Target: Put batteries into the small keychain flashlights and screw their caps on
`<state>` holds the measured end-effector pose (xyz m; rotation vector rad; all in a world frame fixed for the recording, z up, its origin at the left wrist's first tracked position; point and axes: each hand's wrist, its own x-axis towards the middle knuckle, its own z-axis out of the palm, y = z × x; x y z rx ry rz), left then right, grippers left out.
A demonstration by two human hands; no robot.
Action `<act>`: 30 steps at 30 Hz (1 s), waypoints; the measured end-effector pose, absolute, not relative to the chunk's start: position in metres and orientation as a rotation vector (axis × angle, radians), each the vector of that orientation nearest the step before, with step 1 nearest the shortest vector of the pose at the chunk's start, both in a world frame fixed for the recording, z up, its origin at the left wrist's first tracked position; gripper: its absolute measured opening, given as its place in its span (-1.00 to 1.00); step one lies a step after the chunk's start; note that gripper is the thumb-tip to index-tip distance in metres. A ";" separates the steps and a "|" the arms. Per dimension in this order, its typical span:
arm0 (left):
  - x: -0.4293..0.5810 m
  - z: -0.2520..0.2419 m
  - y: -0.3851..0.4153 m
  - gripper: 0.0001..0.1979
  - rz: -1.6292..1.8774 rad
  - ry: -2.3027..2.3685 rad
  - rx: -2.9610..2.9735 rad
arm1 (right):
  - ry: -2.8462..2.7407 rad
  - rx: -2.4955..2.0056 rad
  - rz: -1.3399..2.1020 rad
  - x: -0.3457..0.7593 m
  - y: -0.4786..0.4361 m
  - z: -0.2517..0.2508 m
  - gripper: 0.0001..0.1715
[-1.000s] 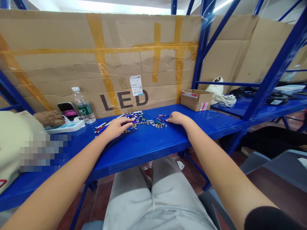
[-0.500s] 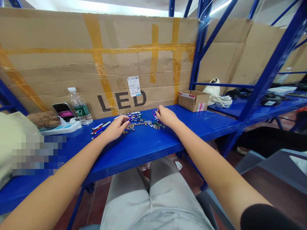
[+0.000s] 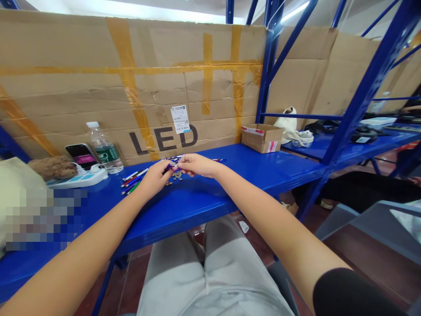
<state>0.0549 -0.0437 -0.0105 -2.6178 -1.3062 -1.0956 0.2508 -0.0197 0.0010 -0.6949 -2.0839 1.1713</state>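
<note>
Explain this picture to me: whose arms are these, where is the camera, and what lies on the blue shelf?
No machine here: a person works with two bare hands. The one picture comes from a camera worn on the person's head, looking forward and down, so both arms reach in from the bottom. The left hand and right hand meet over the blue shelf, fingertips closed together on a small purple piece, too small to identify. Below them lies a scatter of small round bits. To the left are pens, a power strip, a phone and a water bottle. A small cardboard box stands to the right; a big cardboard sheet marked LED stands behind.
</note>
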 end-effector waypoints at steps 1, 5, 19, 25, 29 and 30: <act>0.053 -0.010 -0.044 -0.69 -1.097 -1.288 -2.609 | -2.058 -0.670 1.239 0.245 -0.020 0.001 -0.78; 0.050 -0.011 -0.042 -0.67 -1.109 -1.290 -2.619 | -2.053 -0.718 1.237 0.240 -0.020 -0.004 -0.73; 0.055 -0.010 -0.044 -0.57 -1.203 -1.610 -2.784 | -2.461 -0.898 0.107 0.247 -0.035 -0.017 -0.65; 0.057 -0.014 -0.042 -0.59 -1.137 -1.546 -2.764 | -2.528 -1.132 -0.242 0.243 -0.049 -0.016 -0.65; 0.058 -0.014 -0.044 -0.58 -1.016 -1.513 -2.777 | -2.491 -1.181 -0.215 0.245 -0.042 -0.014 -0.66; 0.058 -0.013 -0.046 -0.58 -0.965 -1.501 -2.776 | -2.464 -1.174 -0.167 0.247 -0.040 -0.014 -0.66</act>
